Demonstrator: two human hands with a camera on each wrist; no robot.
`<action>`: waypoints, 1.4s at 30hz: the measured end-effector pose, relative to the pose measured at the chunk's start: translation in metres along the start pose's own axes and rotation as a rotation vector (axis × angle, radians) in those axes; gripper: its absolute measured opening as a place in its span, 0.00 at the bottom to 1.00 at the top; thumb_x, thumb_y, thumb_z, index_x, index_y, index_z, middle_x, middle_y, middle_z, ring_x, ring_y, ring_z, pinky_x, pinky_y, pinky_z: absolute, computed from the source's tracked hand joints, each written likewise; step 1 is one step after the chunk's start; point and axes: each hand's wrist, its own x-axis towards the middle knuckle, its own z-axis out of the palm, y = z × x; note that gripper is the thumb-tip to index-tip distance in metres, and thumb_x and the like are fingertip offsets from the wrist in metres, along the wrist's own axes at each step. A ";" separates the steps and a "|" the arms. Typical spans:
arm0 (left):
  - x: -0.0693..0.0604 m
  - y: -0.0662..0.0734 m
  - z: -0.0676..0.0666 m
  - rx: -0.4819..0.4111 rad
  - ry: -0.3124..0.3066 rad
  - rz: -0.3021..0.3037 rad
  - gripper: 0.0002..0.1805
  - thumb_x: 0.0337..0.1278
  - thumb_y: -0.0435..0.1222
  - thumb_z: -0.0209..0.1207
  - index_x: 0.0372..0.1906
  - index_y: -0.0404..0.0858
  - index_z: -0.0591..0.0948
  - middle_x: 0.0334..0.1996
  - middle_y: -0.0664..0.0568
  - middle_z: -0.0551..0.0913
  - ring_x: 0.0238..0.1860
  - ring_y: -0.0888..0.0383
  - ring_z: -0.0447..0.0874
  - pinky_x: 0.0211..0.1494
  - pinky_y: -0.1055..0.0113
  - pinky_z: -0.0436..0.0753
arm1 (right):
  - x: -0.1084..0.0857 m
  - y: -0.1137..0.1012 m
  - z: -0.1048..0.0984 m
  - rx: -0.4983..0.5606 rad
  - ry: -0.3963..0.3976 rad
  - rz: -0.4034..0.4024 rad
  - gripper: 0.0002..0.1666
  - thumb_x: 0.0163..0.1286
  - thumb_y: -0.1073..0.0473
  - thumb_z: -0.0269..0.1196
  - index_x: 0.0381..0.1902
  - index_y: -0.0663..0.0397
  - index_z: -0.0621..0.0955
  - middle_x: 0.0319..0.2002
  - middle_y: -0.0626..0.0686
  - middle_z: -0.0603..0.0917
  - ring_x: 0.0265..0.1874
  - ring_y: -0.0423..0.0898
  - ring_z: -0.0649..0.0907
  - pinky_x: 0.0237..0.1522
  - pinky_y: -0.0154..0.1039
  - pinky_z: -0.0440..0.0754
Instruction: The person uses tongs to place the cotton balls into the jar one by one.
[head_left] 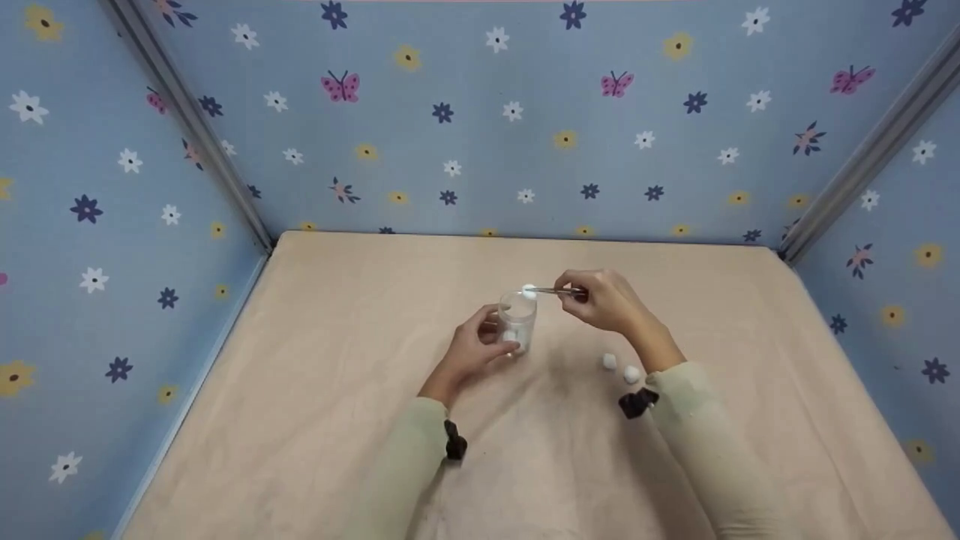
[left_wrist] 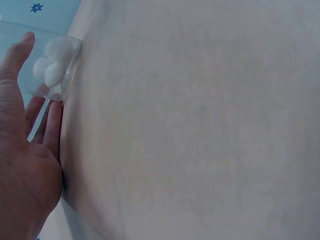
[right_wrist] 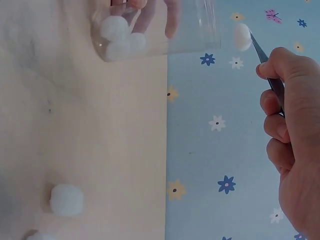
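Note:
A clear cup [head_left: 517, 311] stands upright on the table, and my left hand [head_left: 474, 349] grips its side between thumb and fingers. White cotton balls [left_wrist: 59, 49] lie at the bottom of the cup. My right hand [head_left: 606, 301] pinches a pair of metal tweezers [head_left: 553, 290], held nearly level. At the tweezer tips is one cotton ball [head_left: 529, 292], by the rim of the cup. In the right wrist view this cotton ball [right_wrist: 243, 37] is just outside the cup's mouth.
Two loose cotton balls [head_left: 609, 362] lie on the table below my right wrist. A pale cloth [head_left: 337, 315] covers the table. Blue flowered panels [head_left: 480, 97] rise at the back and both sides, with grey poles [head_left: 202, 135] at the corners.

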 end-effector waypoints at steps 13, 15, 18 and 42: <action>0.000 -0.002 -0.001 -0.011 -0.006 0.035 0.38 0.69 0.37 0.78 0.79 0.46 0.76 0.70 0.38 0.83 0.69 0.41 0.88 0.78 0.47 0.87 | 0.008 -0.008 0.007 0.002 -0.004 -0.016 0.07 0.71 0.65 0.70 0.45 0.54 0.91 0.28 0.54 0.91 0.25 0.40 0.79 0.31 0.38 0.78; 0.000 -0.002 -0.001 -0.014 -0.004 0.045 0.38 0.69 0.37 0.78 0.79 0.46 0.76 0.70 0.38 0.83 0.69 0.40 0.89 0.77 0.46 0.87 | 0.008 -0.008 0.008 0.008 -0.005 -0.016 0.07 0.71 0.65 0.70 0.45 0.54 0.91 0.27 0.55 0.90 0.24 0.40 0.78 0.30 0.37 0.76; 0.000 -0.002 -0.001 -0.015 0.001 0.052 0.38 0.68 0.37 0.79 0.79 0.46 0.76 0.70 0.38 0.83 0.69 0.39 0.89 0.77 0.45 0.87 | 0.008 -0.008 0.008 0.014 -0.003 -0.016 0.07 0.71 0.65 0.70 0.46 0.54 0.91 0.27 0.55 0.91 0.24 0.39 0.77 0.30 0.37 0.76; 0.002 -0.003 0.000 -0.005 0.016 0.051 0.38 0.67 0.35 0.79 0.78 0.44 0.77 0.68 0.37 0.85 0.67 0.41 0.90 0.75 0.48 0.88 | 0.005 -0.005 0.008 0.038 0.007 -0.015 0.07 0.69 0.66 0.69 0.43 0.56 0.90 0.24 0.54 0.86 0.23 0.37 0.73 0.29 0.34 0.70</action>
